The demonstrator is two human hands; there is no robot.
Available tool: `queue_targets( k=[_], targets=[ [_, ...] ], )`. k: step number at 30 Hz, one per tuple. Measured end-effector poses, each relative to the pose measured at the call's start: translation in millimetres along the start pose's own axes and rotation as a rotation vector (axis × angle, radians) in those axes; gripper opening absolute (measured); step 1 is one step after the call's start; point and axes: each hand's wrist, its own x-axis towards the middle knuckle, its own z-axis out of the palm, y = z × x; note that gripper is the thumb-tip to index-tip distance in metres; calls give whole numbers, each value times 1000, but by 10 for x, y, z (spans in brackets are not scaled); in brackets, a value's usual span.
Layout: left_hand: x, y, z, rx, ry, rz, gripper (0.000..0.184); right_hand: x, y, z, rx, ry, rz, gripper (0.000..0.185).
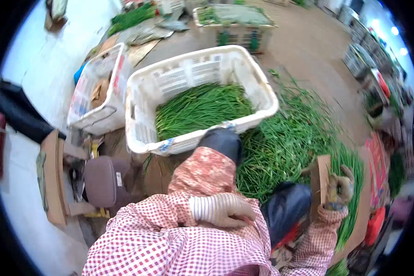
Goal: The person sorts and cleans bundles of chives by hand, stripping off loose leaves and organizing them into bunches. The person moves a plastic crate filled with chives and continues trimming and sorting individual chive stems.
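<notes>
My left hand, in a pale glove with a striped cuff, rests on my lap. Its fingers are loosely bent and stand apart from the thumb, with nothing seen in them. At the right, my gloved right hand is beside long green chives on a cardboard sheet. Its fingers are curled, and what they hold, if anything, is hidden. An upright cardboard piece stands just left of that hand. A heap of loose green stalks covers the floor in front of my boot.
In front of my knee a white plastic crate holds green chives. A smaller crate stands to its left, and a filled crate is farther back. A brown padded seat is near the left wall.
</notes>
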Motion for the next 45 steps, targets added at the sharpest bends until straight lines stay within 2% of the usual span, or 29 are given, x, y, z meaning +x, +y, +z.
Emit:
queue_targets(
  k=[3, 5, 6, 7, 8, 10, 11, 12, 13, 14, 15, 17, 18, 20, 21, 22, 23, 25, 27, 28, 30, 32, 34, 36, 39, 41, 42, 44, 45],
  targets=[
    [-213, -168, -176, 135, 248, 123, 21, 293, 66, 892, -185, -720, 135, 40],
    [-480, -232, -430, 226, 430, 122, 20, 713, -280, 1304, -412, -936, 22, 54],
    [-623, -224, -557, 319, 566, 121, 19, 861, -268, 1566, -215, -898, -67, 63],
    [-782, -189, -673, 330, 651, 2, 18, 1007, -248, 1840, -15, -863, -151, 72],
    [-975, -281, -744, 410, 773, -112, 19, 1194, -390, 2120, 173, -820, -196, 67],
    [-1357, -405, -887, 664, 995, -335, 22, 1568, -769, 2529, 377, -1161, -6, 60],
    [-1554, -441, -1028, 812, 1080, -444, 27, 1625, -815, 2818, 486, -1275, -30, 54],
    [-1669, -399, -1175, 953, 1237, -571, 32, 1698, -956, 2976, 425, -1384, -54, 53],
    [-1873, -545, -1193, 775, 1544, -709, 49, 1659, -945, 3190, 404, -1455, -73, 53],
    [-2178, -631, -1325, 887, 1593, -873, 68, 1580, -927, 3388, 378, -1519, -83, 53],
    [-2312, -627, -1502, 880, 1643, -1195, 80, 1521, -932, 3494, 377, -1530, -75, 53],
    [-2752, -921, -1781, 770, 1625, -1260, 85, 1357, -982, 3595, 576, -1589, 109, 48],
    [-2657, -849, -1988, 556, 1617, -1376, 75, 1325, -1085, 3582, 561, -1614, 102, 48],
    [-3074, -1336, -2148, 85, 1536, -1248, 59, 1345, -1363, 3511, 231, -1537, 31, 44],
    [-3105, -1362, -2090, 57, 1566, -1252, 59, 1248, -1342, 3540, 375, -1430, 135, 41],
    [-3071, -1378, -2089, 155, 1579, -1267, 53, 1180, -1275, 3583, 355, -1374, 54, 40],
    [-3035, -1362, -2118, 260, 1577, -1276, 47, 1158, -1200, 3624, 359, -1427, 79, 41],
    [-3003, -1317, -2138, 233, 1613, -1218, 48, 1270, -1327, 3661, 351, -1464, 101, 41],
    [-2965, -1261, -2155, 252, 1609, -1231, 48, 1539, -1733, 3717, -8, -1659, 5, 48],
    [-2950, -1246, -2172, 270, 1591, -1263, 50, 1566, -1882, 3854, -22, -1661, -9, 48],
    [-2947, -1211, -2160, 268, 1574, -1300, 52, 1511, -2158, 4207, -215, -1686, -267, 50],
    [-2948, -1208, -2153, 228, 1598, -1228, 55, 1375, -2609, 4536, 6, -1681, -240, 45],
    [-3005, -1304, -2129, 231, 1570, -1240, 57, 1083, -2962, 4938, 347, -1713, -328, 36],
    [-3011, -1342, -2097, 330, 1562, -1234, 57, 786, -3449, 5288, 428, -1764, -415, 29],
    [-2955, -1219, -2147, 271, 1553, -1218, 55, 153, -3761, 5815, 562, -1828, -263, 24],
    [-2978, -1195, -2170, 252, 1559, -1169, 54, -252, -3804, 6190, 960, -1848, -115, 31],
    [-2988, -1191, -2190, 240, 1565, -1182, 54, -408, -3801, 6343, 961, -1865, -117, 31],
    [-3005, -1184, -2212, 264, 1562, -1146, 53, -700, -3759, 6573, 943, -1768, -144, 47],
    [-3034, -1183, -2233, 187, 1537, -1130, 55, -321, -3943, 6364, 620, -1886, -212, 69]
  ],
)
